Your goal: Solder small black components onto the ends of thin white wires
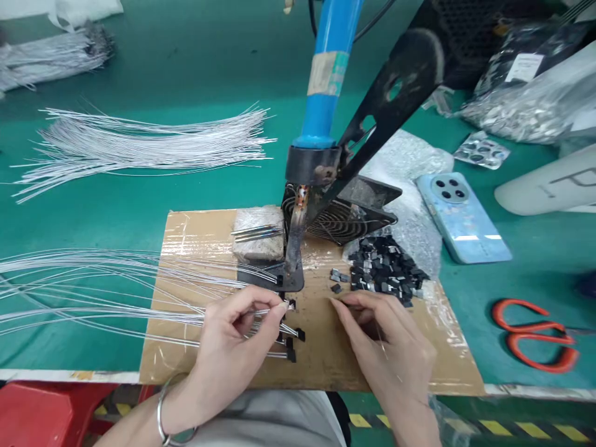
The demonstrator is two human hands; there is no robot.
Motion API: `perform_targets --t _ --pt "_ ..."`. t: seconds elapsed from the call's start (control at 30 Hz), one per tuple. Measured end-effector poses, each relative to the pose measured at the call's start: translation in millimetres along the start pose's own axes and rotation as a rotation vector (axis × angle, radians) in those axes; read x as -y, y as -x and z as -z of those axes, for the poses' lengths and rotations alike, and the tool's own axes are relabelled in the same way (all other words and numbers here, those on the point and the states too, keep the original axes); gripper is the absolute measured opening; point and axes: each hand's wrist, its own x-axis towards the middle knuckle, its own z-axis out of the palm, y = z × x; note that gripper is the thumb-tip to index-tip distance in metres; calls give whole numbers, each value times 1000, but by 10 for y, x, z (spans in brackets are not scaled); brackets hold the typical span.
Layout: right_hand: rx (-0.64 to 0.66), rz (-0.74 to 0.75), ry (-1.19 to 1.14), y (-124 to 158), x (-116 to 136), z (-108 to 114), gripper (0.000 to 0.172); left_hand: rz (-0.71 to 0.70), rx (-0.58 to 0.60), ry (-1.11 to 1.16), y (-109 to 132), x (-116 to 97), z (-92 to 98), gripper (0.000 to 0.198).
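My left hand (pixel 246 338) has thumb and forefinger pinched on what looks like a thin white wire; its tip is barely visible. White wires (pixel 181 316) run beneath that hand from the left, and several end in small black connectors (pixel 290 354) on the cardboard. My right hand (pixel 388 347) is closed, thumb and forefinger tips nearly together at the cardboard; anything between them is too small to make out. Just beyond those fingertips lies a loose black connector (pixel 336 288), beside a pile of black connectors (pixel 384 267).
A blue-handled soldering iron (pixel 328 81) on a black bracket stands over the cardboard (pixel 321 366), a fan (pixel 338 220) behind it. A wire bundle (pixel 153 143) lies back left. At right are a phone (pixel 465 217), a white bottle (pixel 549 180) and red-handled scissors (pixel 535 335).
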Motion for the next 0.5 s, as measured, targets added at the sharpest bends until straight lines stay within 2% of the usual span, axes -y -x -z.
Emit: perform_targets --t 0.13,0.23,0.4,0.5 --pt "-92 -287 -178 76 146 -6 14 15 -5 -4 11 9 2 17" --pt "-120 -363 -420 46 313 0 8 36 -5 -2 4 -21 9 16" --pt "6 -410 -685 -57 490 17 13 57 -7 -2 -17 -85 19 17" --pt "73 -507 -756 -77 559 28 11 76 -8 8 -15 -105 20 16"
